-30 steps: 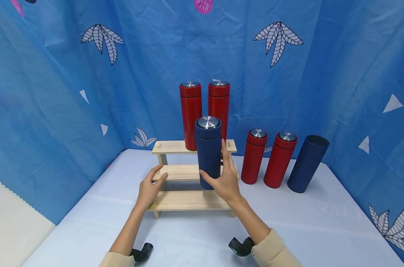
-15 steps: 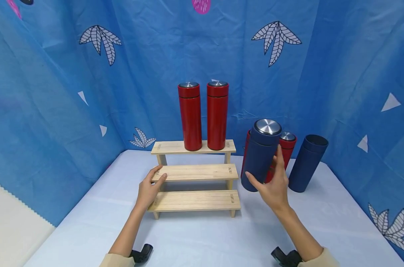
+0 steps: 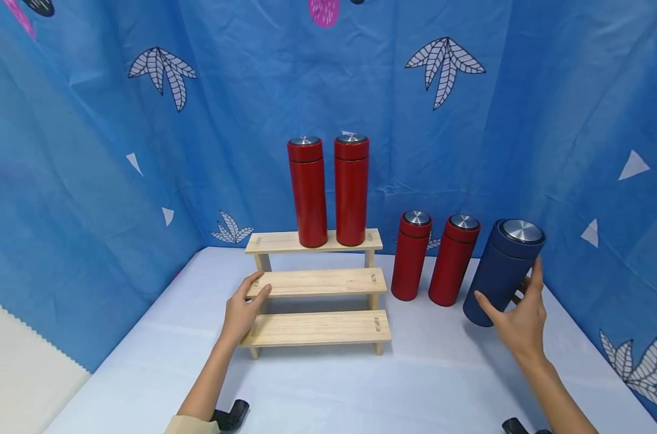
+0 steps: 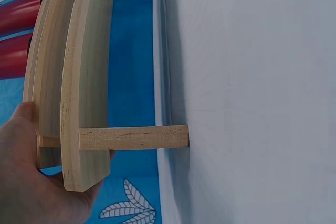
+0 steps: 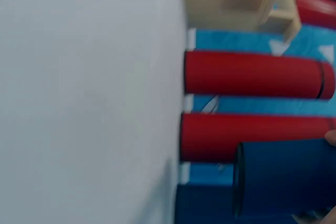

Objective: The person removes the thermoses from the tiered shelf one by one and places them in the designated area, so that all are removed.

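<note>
My left hand grips the left end of a three-step wooden display rack, at the middle board; the left wrist view shows the thumb against that board's edge. On the right, my right hand holds a blue thermos with a silver lid, tilted. Its base stays off the white table in the right wrist view. Behind it stands a second blue thermos, mostly hidden in the head view. Two red thermoses stand upright on the rack's top board.
Two more red thermoses stand on the white table between the rack and the blue ones. A blue patterned cloth hangs behind and along both sides.
My right hand has carried the blue thermos from in front of the rack rightward, past the red ones on the table, to before the other blue thermos. The left hand has kept its place.
</note>
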{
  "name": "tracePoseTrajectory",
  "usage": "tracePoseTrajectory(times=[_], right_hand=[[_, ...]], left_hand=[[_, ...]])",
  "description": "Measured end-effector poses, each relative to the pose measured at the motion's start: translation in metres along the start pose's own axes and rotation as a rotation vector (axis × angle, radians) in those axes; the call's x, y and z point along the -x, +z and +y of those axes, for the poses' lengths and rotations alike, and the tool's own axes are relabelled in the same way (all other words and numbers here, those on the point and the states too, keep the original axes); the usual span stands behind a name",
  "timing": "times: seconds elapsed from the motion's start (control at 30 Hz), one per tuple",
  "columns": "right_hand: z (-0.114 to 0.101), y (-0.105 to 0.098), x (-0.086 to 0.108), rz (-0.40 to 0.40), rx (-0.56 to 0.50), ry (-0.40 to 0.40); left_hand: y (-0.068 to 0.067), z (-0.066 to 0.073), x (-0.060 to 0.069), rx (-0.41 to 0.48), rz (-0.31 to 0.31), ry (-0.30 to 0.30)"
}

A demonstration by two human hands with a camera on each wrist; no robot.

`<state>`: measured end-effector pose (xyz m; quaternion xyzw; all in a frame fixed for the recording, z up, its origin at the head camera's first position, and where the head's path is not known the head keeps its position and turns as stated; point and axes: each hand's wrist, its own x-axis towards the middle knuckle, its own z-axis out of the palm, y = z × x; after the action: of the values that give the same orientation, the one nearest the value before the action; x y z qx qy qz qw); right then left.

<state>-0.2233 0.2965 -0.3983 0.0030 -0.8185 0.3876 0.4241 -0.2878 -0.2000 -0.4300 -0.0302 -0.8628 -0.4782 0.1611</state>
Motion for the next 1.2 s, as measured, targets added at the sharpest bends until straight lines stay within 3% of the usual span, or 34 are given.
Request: tracePoseTrajectory(times=[0.2, 0.5, 0.8, 1.2], right_hand=[[0.026, -0.005, 0.006, -0.031, 0.02, 0.035], [0.046, -0.005, 0.014, -0.06, 0.059, 0.063], [0.054, -0.005, 0.017, -0.08, 0.062, 0.11], [0.056, -0.005, 0.015, -0.067, 0.054, 0.09]], left_hand=[[0.002, -0.002, 0.001, 0.006, -0.001, -0.008], [0.003, -0.002, 0.0, -0.004, 0.002, -0.007], [0.003, -0.003, 0.0, -0.002, 0.003, -0.005], [0.003, -0.005, -0.002, -0.004, 0.016, 0.002]])
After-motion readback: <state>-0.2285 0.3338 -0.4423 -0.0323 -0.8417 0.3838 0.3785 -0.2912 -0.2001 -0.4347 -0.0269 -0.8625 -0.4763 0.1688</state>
